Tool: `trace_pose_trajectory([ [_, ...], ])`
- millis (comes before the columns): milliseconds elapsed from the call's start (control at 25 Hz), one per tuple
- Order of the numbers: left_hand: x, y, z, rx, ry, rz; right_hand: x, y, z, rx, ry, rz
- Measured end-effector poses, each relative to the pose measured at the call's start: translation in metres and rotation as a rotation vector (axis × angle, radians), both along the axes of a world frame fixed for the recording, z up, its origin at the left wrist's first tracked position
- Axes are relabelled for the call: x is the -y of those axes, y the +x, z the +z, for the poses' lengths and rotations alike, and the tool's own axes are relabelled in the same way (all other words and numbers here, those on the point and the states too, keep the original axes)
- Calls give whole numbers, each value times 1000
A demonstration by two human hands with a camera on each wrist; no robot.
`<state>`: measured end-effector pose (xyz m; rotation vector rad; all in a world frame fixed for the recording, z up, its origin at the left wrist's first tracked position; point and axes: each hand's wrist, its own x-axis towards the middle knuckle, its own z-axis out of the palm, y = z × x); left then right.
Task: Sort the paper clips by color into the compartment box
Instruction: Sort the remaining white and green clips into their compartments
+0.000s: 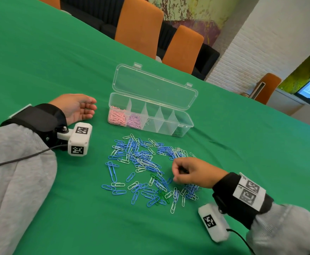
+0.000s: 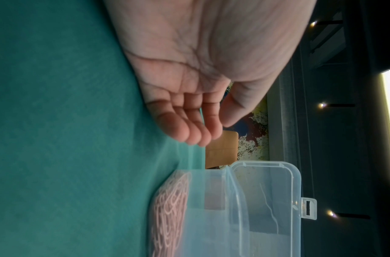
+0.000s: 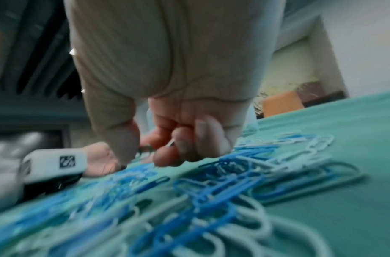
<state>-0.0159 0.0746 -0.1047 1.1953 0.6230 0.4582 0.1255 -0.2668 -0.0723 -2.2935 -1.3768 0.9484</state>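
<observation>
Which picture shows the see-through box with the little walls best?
The head view: the whole compartment box shows, lid open, all dividers visible. The left wrist view shows only one blurred end with pink clips. The right wrist view barely shows it.

On our green-clothed counter (image 1: 40, 61) we see the open compartment box (image 1: 185, 124), loose blue, white and green paper clips (image 1: 141, 162), and our left hand (image 1: 77, 107) resting.
</observation>
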Motion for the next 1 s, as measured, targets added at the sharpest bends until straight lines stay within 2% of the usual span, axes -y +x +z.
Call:
trace_pose_trajectory([
  [160,-2,0,-1,-1,9,-4,-4,3,2,-614,472,-426],
  [240,-2,1,-1,-3,14,-10,-11,0,6,-771,519,-517],
  [280,-2,1,-1,-3,16,-11,-16,-2,8,-778,488,-520],
  [320,-2,1,-1,-3,17,-10,-22,-7,9,-720,427,-490],
  [360,-2,1,-1,-3,16,-9,-27,-13,10,-577,332,-416],
  [480,-1,0,0,-5,15,-7,-42,-30,6,123,-15,-23],
  [520,0,0,0,-5,17,-7,-45,-34,3,285,-71,73],
  [600,0,0,1,-6,18,-9,-49,-38,1,427,-93,129],
  [720,1,0,1,-4,19,-11,-48,-34,3,476,-113,155],
  [800,2,0,2,-4,19,-9,-43,-28,2,348,-65,46],
  [840,2,0,3,-4,19,-9,-40,-24,2,198,23,-68],
  [960,2,-1,2,-2,19,-5,-30,-16,3,-486,407,-451],
  [1000,2,-1,2,-3,19,-2,-27,-15,5,-686,474,-526],
])
